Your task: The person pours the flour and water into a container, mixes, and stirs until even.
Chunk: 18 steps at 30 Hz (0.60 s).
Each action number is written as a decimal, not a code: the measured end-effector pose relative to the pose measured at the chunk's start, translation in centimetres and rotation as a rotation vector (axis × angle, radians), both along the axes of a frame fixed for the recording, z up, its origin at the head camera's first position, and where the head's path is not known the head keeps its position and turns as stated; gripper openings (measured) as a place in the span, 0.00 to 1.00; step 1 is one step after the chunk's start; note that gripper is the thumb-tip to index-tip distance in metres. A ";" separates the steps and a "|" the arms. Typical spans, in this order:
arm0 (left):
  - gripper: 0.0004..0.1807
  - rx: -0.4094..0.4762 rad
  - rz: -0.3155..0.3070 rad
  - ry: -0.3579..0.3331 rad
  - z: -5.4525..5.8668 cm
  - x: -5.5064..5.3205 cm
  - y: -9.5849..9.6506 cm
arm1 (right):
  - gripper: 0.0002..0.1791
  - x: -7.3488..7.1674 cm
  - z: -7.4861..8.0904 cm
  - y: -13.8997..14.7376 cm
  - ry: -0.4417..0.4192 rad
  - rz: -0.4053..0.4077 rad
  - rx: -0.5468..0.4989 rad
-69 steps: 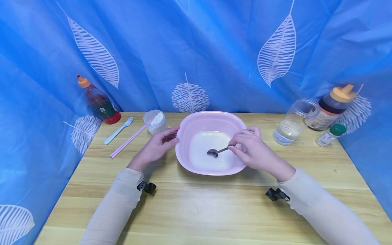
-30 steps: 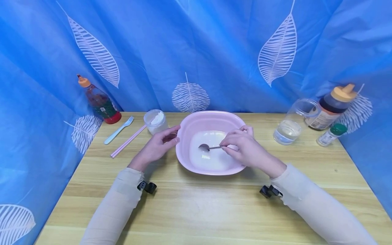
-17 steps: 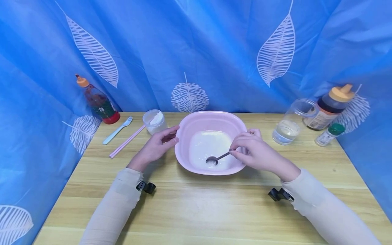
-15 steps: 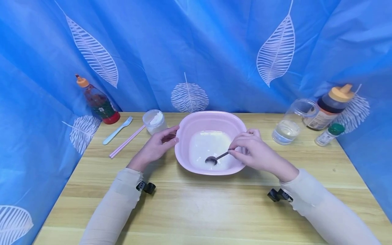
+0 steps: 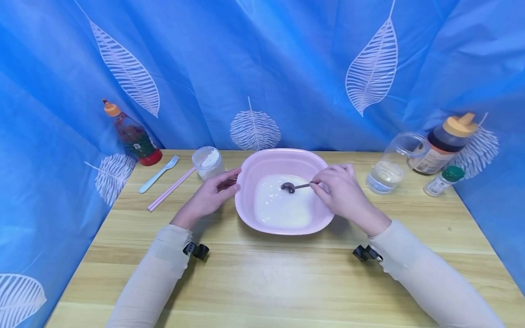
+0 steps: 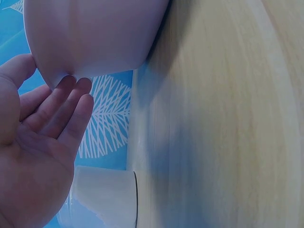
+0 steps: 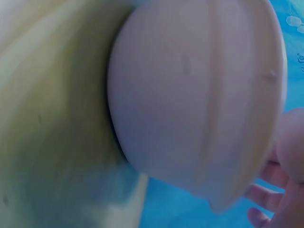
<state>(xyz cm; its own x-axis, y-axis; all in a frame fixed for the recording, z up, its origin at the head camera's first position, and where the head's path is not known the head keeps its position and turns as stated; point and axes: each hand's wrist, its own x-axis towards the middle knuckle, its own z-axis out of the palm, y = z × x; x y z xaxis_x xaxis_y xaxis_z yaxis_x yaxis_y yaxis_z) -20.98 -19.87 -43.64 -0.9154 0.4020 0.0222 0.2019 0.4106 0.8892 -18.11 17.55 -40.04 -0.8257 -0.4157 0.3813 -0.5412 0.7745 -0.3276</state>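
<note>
A pink basin [image 5: 283, 157] with milky white liquid [image 5: 275, 209] in it stands on the wooden table. My left hand [image 5: 211, 196] holds its left rim; the left wrist view shows the thumb at the rim's edge and the fingertips against the outer wall. Over the basin's right side, my right hand [image 5: 342, 193] pinches the handle of a dark metal spoon [image 5: 288, 187], its bowl at the liquid around the basin's middle. In the right wrist view the basin's outer wall [image 7: 185, 95] fills the picture and hides the spoon; fingers show beyond the rim.
Left of the basin are a tub of white powder [image 5: 208, 164], pink chopsticks [image 5: 170, 190], a light blue fork [image 5: 159, 174] and a red sauce bottle [image 5: 137, 139]. To the right stand a clear jug of water [image 5: 385, 175], a dark sauce bottle [image 5: 440, 146] and a green-capped jar [image 5: 444, 181].
The spoon has circled through the liquid: left, then toward the near side, now to the far middle, my right hand moving with it. My left hand and the basin have stayed put.
</note>
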 end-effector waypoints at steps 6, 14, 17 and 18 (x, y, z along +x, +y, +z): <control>0.32 -0.005 0.001 0.000 0.0 0.1 -0.1 | 0.03 0.6 1.2 1.8 0.018 0.056 0.066; 0.32 -0.004 0.006 0.002 0.0 0.0 -0.2 | 0.04 0.7 0.7 0.9 -0.001 0.254 0.019; 0.32 -0.004 0.003 0.005 0.1 0.0 0.0 | 0.03 0.5 0.3 -0.4 -0.010 0.270 -0.001; 0.32 -0.005 0.000 0.009 0.1 0.0 0.1 | 0.03 0.4 0.2 -0.8 -0.006 0.266 -0.006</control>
<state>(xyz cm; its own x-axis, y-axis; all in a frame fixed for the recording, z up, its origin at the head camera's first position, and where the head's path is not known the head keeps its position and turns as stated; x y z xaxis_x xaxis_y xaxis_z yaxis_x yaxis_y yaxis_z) -20.97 -19.79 -43.52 -0.9151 0.4023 0.0283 0.2098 0.4150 0.8853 -17.71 16.76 -39.84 -0.6902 -0.6159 0.3799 -0.7233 0.6035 -0.3356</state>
